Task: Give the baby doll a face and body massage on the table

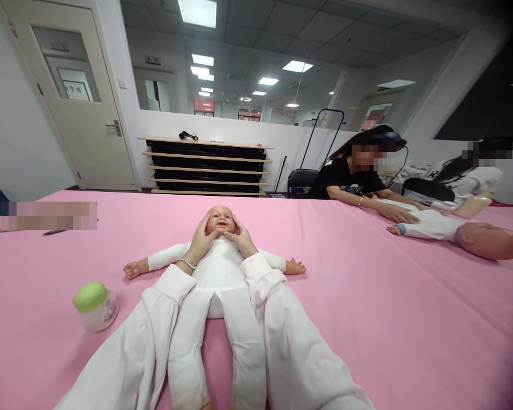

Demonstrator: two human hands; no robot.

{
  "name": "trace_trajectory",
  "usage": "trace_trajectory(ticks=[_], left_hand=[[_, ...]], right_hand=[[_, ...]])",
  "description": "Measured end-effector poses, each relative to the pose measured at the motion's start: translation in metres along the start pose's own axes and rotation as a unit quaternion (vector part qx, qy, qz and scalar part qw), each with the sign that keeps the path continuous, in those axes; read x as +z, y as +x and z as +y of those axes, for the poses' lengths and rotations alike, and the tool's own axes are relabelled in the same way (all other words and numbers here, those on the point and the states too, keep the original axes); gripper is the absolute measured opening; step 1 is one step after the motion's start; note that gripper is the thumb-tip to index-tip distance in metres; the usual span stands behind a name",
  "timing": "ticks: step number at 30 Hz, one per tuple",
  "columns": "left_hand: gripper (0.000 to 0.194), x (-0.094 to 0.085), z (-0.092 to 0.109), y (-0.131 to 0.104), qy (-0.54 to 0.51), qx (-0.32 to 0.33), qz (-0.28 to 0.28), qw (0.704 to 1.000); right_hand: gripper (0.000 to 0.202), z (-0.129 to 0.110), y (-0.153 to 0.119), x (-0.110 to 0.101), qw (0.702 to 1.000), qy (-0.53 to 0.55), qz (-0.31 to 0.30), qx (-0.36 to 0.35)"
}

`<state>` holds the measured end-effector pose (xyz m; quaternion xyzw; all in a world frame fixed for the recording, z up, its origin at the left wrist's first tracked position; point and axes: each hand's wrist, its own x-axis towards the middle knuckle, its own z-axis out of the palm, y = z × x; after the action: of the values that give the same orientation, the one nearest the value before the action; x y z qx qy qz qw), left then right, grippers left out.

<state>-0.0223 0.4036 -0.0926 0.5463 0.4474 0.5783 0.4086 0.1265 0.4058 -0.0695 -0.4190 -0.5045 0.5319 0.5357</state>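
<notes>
A baby doll (217, 270) with a white cloth body lies on its back, face up, its legs toward me and its arms spread to the sides. My left hand (202, 237) and my right hand (241, 237) cup its head (221, 218) from both sides. The fingers run up along the cheeks, and both thumbs press near the chin, below the mouth. Part of each hand's grip is hidden at the sides of the head. To the left of the doll stands a small white jar (97, 310) with a green lid, shut and upright.
Pink cloth covers the table (350, 319). At the right, another person (350, 176) leans over a second doll (440, 226), with a bottle (474, 205) behind it. A further person (465, 171) sits beyond. A blurred-out item (47, 216) lies at the left; a black shelf unit (207, 165) stands behind.
</notes>
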Motion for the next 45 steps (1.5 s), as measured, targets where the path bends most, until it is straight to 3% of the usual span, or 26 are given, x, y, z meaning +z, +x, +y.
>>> trace_trajectory(ticks=[5, 12, 24, 33, 38, 45], left_hand=[[0.081, 0.002, 0.003, -0.002, 0.069, 0.021, 0.008, 0.997], [0.068, 0.002, 0.004, -0.002, 0.062, 0.024, 0.017, 0.998], [0.052, -0.003, 0.002, -0.001, -0.007, 0.012, 0.005, 1.0], [0.05, -0.001, 0.004, -0.001, -0.031, 0.007, 0.008, 0.999], [0.062, 0.002, 0.01, -0.003, 0.024, 0.01, 0.014, 1.0], [0.071, 0.002, 0.013, -0.003, 0.045, 0.015, 0.005, 0.999]], right_hand=[[0.099, 0.007, 0.003, 0.002, 0.998, -0.054, 0.033, -0.022], [0.095, 0.004, 0.002, 0.004, 0.997, -0.06, 0.049, -0.003], [0.084, 0.001, 0.002, -0.002, 0.999, -0.041, 0.015, -0.015], [0.083, -0.001, 0.001, 0.001, 0.999, 0.018, 0.018, 0.023], [0.084, -0.013, -0.006, 0.009, 0.997, -0.073, 0.031, -0.019], [0.086, -0.008, -0.004, 0.009, 0.996, -0.08, 0.04, -0.013]])
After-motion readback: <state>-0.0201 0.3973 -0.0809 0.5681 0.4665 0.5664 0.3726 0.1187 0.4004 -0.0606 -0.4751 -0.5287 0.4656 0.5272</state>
